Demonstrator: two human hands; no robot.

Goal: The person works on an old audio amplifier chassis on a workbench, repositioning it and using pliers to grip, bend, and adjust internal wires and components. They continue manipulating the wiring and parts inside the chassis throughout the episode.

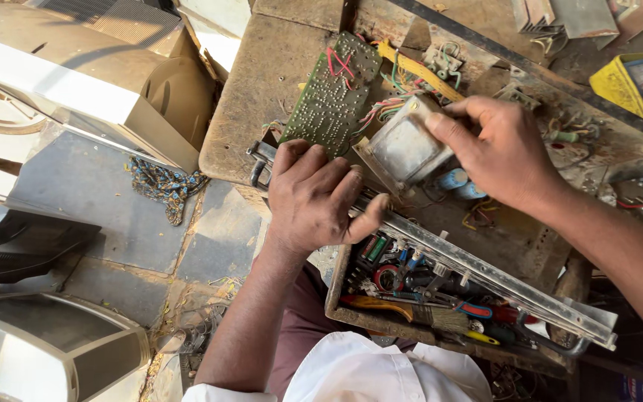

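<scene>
Closest to the camera, a white garment [381, 372] fills the bottom edge, and just above it sits the open wooden drawer [351, 313], crammed with tools: a worn brush [411, 313] with an orange handle, a red-handled screwdriver [478, 309] and small round parts behind them. Over the drawer's far rim runs the long metal chassis rail [485, 275], slanting from the bench edge down toward the right. The left hand [318, 197] is clamped down on the upper end of that rail, fingers curled over it and thumb pressed along the metal, knuckles up. Just right of it and a little farther from the drawer, the right hand [504, 152] is closed around the grey metal transformer [407, 145], thumb on its near face and fingers wrapped over the top; the transformer sits tilted above the rail, touching it or very nearly so. Two small blue capacitors [459, 182] show under that hand. Beyond the transformer, the green circuit board [333, 93] lies solder side up on the worn wooden bench [262, 97], with red, green and yellow wires [396, 93] trailing off its right side. Far right of the board, at the bench's back corner, a yellow-cased meter [638, 82] with a pale dial face. Left of the bench, down on the floor, a patterned rag [161, 186] and beige casings [76, 74].
</scene>
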